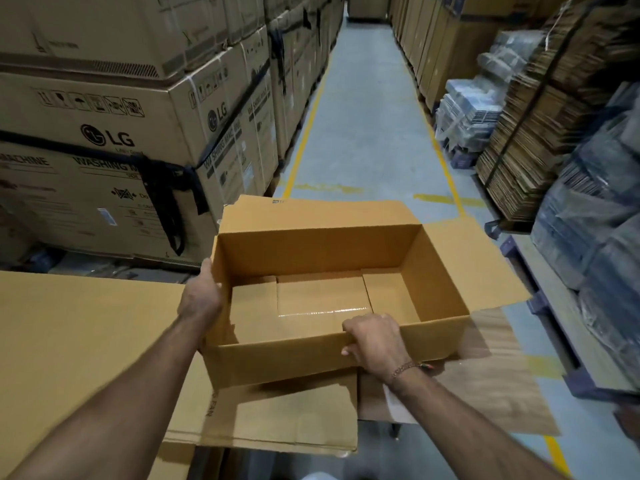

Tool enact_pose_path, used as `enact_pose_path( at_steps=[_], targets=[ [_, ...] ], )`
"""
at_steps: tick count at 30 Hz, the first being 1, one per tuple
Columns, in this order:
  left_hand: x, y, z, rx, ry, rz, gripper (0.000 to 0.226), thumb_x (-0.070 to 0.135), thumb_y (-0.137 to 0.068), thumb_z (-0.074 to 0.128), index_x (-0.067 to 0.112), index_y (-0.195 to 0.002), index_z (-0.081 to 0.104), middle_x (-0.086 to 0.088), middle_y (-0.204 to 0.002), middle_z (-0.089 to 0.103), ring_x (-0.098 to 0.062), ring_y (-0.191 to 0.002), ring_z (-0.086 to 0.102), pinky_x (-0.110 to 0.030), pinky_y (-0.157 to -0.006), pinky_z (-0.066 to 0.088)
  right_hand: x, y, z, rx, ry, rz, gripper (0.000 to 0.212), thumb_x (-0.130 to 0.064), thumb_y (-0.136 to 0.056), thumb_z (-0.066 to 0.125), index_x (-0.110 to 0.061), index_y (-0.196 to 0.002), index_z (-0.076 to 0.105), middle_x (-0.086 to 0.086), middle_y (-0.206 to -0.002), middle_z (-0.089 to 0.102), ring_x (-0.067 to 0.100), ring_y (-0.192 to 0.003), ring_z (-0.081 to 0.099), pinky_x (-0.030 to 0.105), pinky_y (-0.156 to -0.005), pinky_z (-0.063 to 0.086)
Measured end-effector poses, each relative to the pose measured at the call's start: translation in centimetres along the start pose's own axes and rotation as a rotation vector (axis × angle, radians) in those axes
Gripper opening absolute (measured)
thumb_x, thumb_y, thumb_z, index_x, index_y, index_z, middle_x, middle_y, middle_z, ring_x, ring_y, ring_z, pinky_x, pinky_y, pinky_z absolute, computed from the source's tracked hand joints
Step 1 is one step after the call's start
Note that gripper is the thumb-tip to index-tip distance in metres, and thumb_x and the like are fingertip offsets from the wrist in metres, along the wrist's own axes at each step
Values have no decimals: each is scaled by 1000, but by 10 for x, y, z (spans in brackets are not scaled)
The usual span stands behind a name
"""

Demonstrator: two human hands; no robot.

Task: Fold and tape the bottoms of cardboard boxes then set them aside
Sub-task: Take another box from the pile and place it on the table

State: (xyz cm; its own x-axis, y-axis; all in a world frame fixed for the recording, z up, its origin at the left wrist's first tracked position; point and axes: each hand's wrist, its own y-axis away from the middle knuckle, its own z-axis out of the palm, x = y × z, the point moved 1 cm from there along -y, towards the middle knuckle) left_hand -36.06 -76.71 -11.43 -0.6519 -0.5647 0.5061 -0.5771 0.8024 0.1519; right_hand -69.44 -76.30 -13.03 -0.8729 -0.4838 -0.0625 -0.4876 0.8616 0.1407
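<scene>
Open cardboard box (332,306) held up over the warehouse aisle, both hands on it.

Head view: the left hand (201,299) grips the box's left wall, fingers wrapped round the outside. The right hand (375,341) clamps the near rim, fingers curled over into the box. Inside, the bottom flaps lie folded flat with a shiny strip of tape (323,311) across the seam. Top flaps splay outward. Flat cardboard sheets (86,341) lie beneath; LG washing machine cartons (114,133) stack at left.
</scene>
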Motion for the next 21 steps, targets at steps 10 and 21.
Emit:
enact_pose_path(
  at_steps=[10, 21],
  targets=[
    [-10, -16, 17, -146, -75, -72, 41, 21, -108, 48, 17, -147, 35, -22, -129, 62, -43, -117, 63, -62, -92, 56, -16, 2, 8, 104, -129, 45, 14, -39, -95, 72, -29, -99, 63, -9, -89, 61, 14, -88, 56, 37, -99, 47],
    [-14, -14, 18, -128, -168, -68, 34, 22, -105, 52, 19, -133, 33, -17, -118, 64, -36, -106, 66, -58, -92, 58, 25, 1, -9, -19, -463, 19, 93, -90, -58, 70, -43, -137, 54, -24, -122, 55, 2, -117, 44, 31, -101, 46]
  ],
)
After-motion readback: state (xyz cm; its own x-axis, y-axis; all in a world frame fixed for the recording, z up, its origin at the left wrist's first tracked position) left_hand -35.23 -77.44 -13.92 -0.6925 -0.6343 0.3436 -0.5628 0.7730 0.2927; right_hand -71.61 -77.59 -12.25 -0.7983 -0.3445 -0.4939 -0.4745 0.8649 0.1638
